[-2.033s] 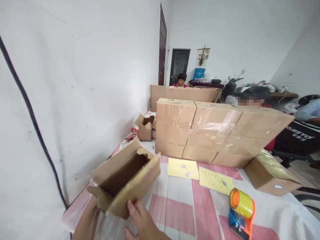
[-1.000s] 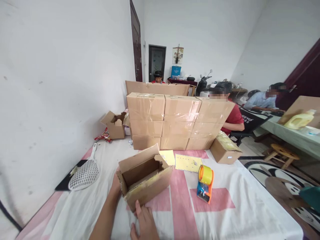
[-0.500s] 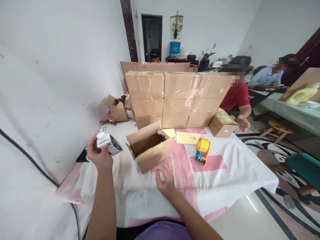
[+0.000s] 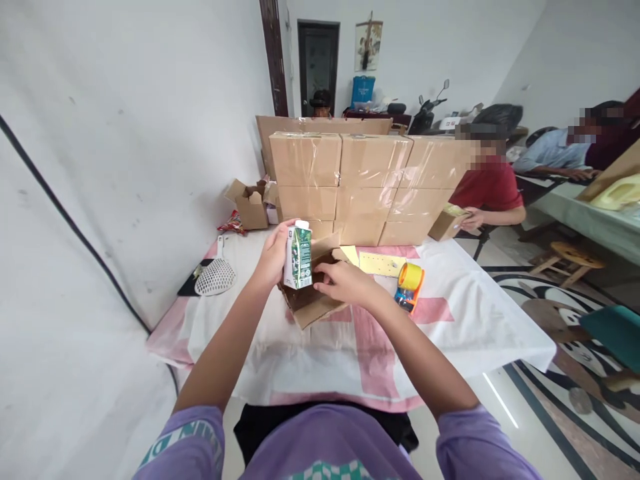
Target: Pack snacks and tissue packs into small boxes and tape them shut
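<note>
My left hand holds a small green and white carton with a white cap, upright, just above an open cardboard box on the table. My right hand touches the carton's lower right side, over the box opening, with its fingers curled. The box lies tilted with its flaps open towards me.
An orange and blue tape dispenser sits right of the box. Yellow sheets lie behind it. A wall of taped boxes stands at the back. A white slotted scoop lies left. A person in red holds a box.
My left hand brought the carton from the left to above the open box and turned it upright. My right hand rose from the table to the carton.
</note>
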The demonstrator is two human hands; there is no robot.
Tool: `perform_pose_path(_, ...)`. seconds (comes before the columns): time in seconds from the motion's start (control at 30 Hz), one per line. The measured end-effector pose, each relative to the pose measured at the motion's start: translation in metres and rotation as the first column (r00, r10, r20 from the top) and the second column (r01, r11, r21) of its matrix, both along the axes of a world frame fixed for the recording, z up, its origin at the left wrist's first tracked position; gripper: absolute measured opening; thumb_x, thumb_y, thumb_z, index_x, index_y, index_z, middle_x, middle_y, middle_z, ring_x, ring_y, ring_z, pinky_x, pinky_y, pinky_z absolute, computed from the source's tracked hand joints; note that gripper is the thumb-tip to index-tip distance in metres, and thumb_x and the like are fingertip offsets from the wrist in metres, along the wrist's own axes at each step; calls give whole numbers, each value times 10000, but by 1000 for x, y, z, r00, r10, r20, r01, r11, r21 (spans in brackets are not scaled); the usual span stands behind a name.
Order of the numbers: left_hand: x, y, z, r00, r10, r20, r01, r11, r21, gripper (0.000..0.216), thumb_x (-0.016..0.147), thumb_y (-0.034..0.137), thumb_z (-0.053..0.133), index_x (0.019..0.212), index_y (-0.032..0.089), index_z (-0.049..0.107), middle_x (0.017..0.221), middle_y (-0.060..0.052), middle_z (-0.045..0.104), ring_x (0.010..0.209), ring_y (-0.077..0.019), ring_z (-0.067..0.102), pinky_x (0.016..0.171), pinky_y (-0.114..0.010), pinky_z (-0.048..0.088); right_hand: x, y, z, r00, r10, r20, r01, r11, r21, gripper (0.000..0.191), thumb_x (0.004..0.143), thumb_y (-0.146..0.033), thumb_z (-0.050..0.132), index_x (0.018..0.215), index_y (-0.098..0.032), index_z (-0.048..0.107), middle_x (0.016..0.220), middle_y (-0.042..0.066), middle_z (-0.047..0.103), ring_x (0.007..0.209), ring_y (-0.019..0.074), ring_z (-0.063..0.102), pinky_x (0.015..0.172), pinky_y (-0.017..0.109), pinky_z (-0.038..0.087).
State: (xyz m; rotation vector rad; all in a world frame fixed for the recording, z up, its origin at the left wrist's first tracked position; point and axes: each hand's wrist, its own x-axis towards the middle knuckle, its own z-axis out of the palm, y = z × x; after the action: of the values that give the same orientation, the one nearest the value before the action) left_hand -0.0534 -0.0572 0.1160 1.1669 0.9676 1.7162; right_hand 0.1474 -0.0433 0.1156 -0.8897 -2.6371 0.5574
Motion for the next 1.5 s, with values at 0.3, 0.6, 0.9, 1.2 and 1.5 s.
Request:
perform_pose_path(0.3, 9, 9, -28, 754, -84, -651, 30, 995, -94, 479, 989, 549, 403, 1103, 175, 679, 1131, -83, 716, 1022, -199, 656, 923, -313, 509, 6, 9, -36, 990, -144, -9, 144, 988, 64, 276, 962, -424, 609, 939, -169, 713, 931, 91, 750, 908, 236, 689, 792, 332, 471)
perform_pose_path(0.6, 12, 19, -41, 360, -327, -874, 47, 942, -333, 642, 1024, 575, 216, 1034, 157, 703, 1136, -109, 749, 1024, -238, 667, 940, -311, 471, 22, 6, -63, 968, -248, -29, 248, 941, 231, 435, 1009, -269, 491, 1411, -122, 568, 1255, 150, 719, 1100, 268, 679, 947, 369, 474)
perform_pose_path(0.9, 28, 52, -83, -87, -540, -837, -28, 841, -540, 382, 948, 460, 570, 1052, 124, 718, 1033, -131, 772, 837, -234, 703, 787, -299, 515, 31, -3, -90, 960, -131, -249, 196, 946, 257, 283, 1009, -239, 493, 1228, -164, 655, 1052, 100, 759, 945, 243, 689, 881, 401, 484)
perform_pose_path(1.2, 48, 21, -67, -411, -428, -805, -171, 904, -393, 302, 941, 66, 471, 1159, 37, 679, 1120, -286, 698, 1039, -364, 699, 805, -432, 527, 43, -12, -120, 913, -14, -408, 179, 912, 369, 154, 969, -149, 513, 1039, -162, 650, 829, 63, 692, 781, 205, 579, 749, 380, 428)
perform_pose_path(1.5, 48, 31, -74, -485, -467, -739, -200, 882, -426, 349, 931, 96, 502, 1254, -1, 591, 1045, -273, 694, 937, -366, 725, 700, -415, 561, 37, -6, -127, 885, -8, -466, 187, 922, 340, 227, 917, -118, 513, 1081, -221, 633, 878, 55, 706, 807, 205, 609, 781, 387, 453)
